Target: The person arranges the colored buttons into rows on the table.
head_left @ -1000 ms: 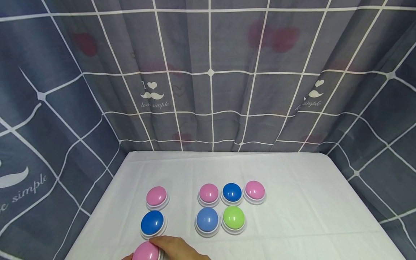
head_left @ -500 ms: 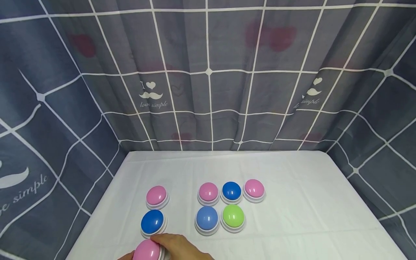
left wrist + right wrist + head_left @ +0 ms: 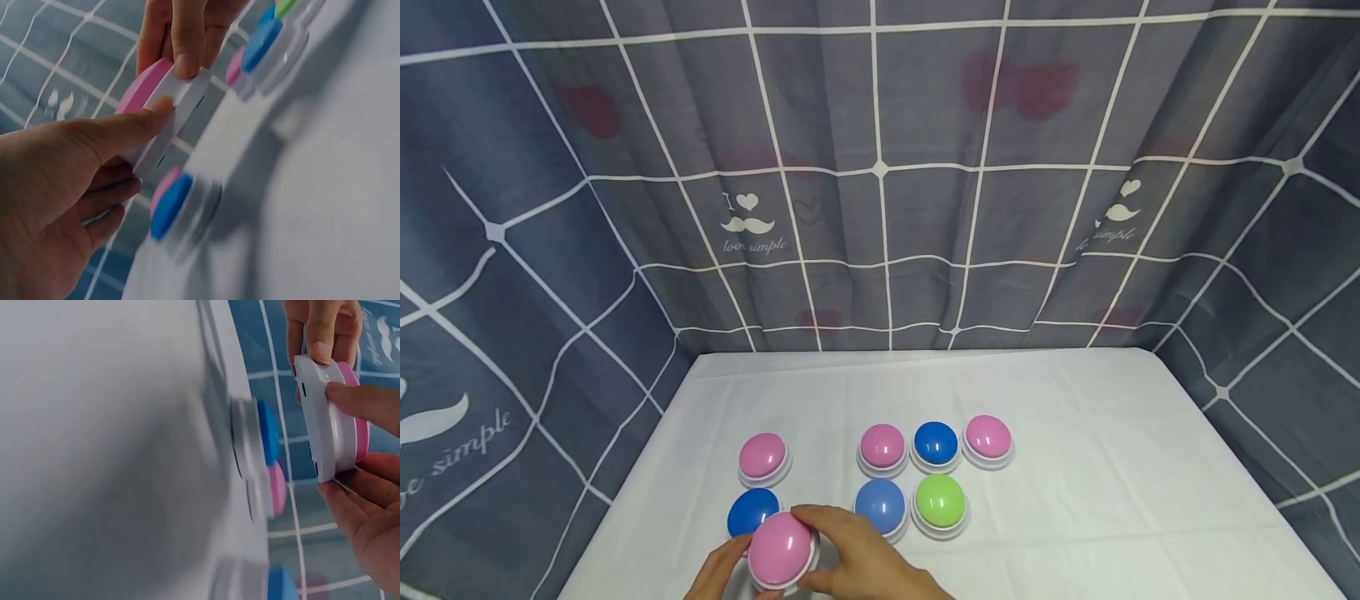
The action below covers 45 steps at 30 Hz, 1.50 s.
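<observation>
Both hands hold one pink push button (image 3: 780,548) with a white round base, lifted off the white table. My left hand (image 3: 717,573) grips its left side, the thumb against the white rim in the left wrist view. On the other side, my right hand (image 3: 868,557) pinches the base between thumb and fingers. The button's underside (image 3: 310,425) faces the table in the right wrist view. Right behind the held button stands a dark blue push button (image 3: 751,510), partly covered by it. Farther back is another pink push button (image 3: 762,454).
A group to the right has a light blue button (image 3: 880,502), partly behind the right hand, a green button (image 3: 940,500), a dark blue button (image 3: 936,442) and two pink ones. Dark grid-patterned curtains (image 3: 925,217) surround the white table (image 3: 1112,467) at the back and sides.
The pink button has risen from the near edge, moving right and away from the body, with both hands on it. More of both hands shows now. The other buttons stayed put.
</observation>
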Each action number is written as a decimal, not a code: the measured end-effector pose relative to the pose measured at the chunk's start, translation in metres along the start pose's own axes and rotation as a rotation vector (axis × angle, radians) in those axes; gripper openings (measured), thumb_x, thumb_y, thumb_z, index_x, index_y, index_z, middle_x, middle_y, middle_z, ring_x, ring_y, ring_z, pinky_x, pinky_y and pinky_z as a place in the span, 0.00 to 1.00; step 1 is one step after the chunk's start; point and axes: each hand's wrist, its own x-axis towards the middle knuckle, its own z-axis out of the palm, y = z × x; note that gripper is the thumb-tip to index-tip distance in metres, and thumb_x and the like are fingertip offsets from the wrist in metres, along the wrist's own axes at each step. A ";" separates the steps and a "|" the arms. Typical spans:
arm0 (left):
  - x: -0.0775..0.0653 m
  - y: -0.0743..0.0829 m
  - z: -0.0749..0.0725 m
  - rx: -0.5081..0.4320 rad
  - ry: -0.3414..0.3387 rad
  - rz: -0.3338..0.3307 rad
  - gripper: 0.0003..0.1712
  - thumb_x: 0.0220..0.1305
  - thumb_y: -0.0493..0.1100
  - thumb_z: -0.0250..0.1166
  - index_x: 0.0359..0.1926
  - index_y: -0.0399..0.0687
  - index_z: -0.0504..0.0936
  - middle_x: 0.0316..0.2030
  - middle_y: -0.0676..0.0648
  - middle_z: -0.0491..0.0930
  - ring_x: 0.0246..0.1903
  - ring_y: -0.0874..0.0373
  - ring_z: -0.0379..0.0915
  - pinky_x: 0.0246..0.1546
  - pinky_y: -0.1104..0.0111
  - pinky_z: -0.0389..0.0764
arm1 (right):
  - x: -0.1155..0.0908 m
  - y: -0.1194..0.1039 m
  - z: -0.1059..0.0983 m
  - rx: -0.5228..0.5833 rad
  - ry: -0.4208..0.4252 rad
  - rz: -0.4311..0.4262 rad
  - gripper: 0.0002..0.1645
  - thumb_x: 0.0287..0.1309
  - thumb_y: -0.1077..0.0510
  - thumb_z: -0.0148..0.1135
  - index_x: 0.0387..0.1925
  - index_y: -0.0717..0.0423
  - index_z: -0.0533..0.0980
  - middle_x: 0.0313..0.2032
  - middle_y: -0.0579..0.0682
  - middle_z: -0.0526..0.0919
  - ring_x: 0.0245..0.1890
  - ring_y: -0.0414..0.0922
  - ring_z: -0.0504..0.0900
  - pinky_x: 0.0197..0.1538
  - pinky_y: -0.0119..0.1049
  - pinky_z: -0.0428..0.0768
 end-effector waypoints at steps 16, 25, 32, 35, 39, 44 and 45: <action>0.062 0.091 0.031 -0.192 0.015 0.240 0.37 0.47 0.55 0.79 0.58 0.48 0.78 0.55 0.51 0.76 0.55 0.52 0.75 0.53 0.53 0.79 | -0.052 0.041 -0.077 -0.168 0.344 -0.131 0.46 0.44 0.56 0.81 0.66 0.54 0.71 0.60 0.48 0.79 0.59 0.47 0.78 0.59 0.43 0.77; 0.081 0.124 0.066 -0.278 0.055 0.458 0.37 0.50 0.54 0.78 0.59 0.45 0.78 0.53 0.51 0.76 0.51 0.56 0.75 0.51 0.54 0.80 | -0.089 0.062 -0.113 -0.075 0.371 -0.073 0.43 0.48 0.53 0.79 0.66 0.57 0.71 0.59 0.49 0.79 0.57 0.48 0.79 0.58 0.43 0.77; 0.105 0.151 0.093 -0.261 -0.013 0.596 0.36 0.52 0.51 0.77 0.58 0.40 0.77 0.53 0.47 0.77 0.53 0.54 0.76 0.53 0.60 0.79 | -0.115 0.079 -0.137 -0.116 0.453 -0.018 0.44 0.43 0.61 0.81 0.64 0.59 0.72 0.59 0.54 0.79 0.54 0.47 0.81 0.55 0.42 0.79; 0.109 0.163 0.099 -0.225 -0.079 0.618 0.35 0.55 0.52 0.75 0.59 0.40 0.77 0.54 0.46 0.77 0.54 0.55 0.75 0.55 0.63 0.78 | -0.128 0.084 -0.145 -0.134 0.472 0.015 0.45 0.41 0.61 0.82 0.64 0.59 0.72 0.58 0.54 0.79 0.54 0.44 0.81 0.55 0.38 0.78; 0.114 0.177 0.107 -0.157 -0.123 0.639 0.34 0.55 0.53 0.75 0.60 0.42 0.78 0.54 0.48 0.77 0.55 0.58 0.74 0.55 0.67 0.77 | -0.144 0.089 -0.153 -0.158 0.491 0.026 0.47 0.39 0.62 0.82 0.64 0.60 0.72 0.58 0.57 0.79 0.55 0.41 0.80 0.55 0.32 0.77; 0.119 0.192 0.117 -0.105 -0.147 0.682 0.32 0.54 0.52 0.76 0.58 0.45 0.80 0.52 0.51 0.78 0.54 0.61 0.74 0.54 0.70 0.76 | -0.158 0.093 -0.160 -0.193 0.513 0.036 0.49 0.35 0.65 0.84 0.64 0.60 0.72 0.57 0.58 0.79 0.55 0.37 0.79 0.55 0.26 0.75; 0.120 0.194 0.119 -0.094 -0.157 0.685 0.32 0.54 0.51 0.77 0.57 0.45 0.80 0.52 0.51 0.78 0.54 0.61 0.74 0.54 0.71 0.76 | -0.161 0.094 -0.161 -0.204 0.517 0.042 0.49 0.34 0.65 0.84 0.63 0.61 0.72 0.57 0.58 0.79 0.55 0.36 0.79 0.55 0.26 0.75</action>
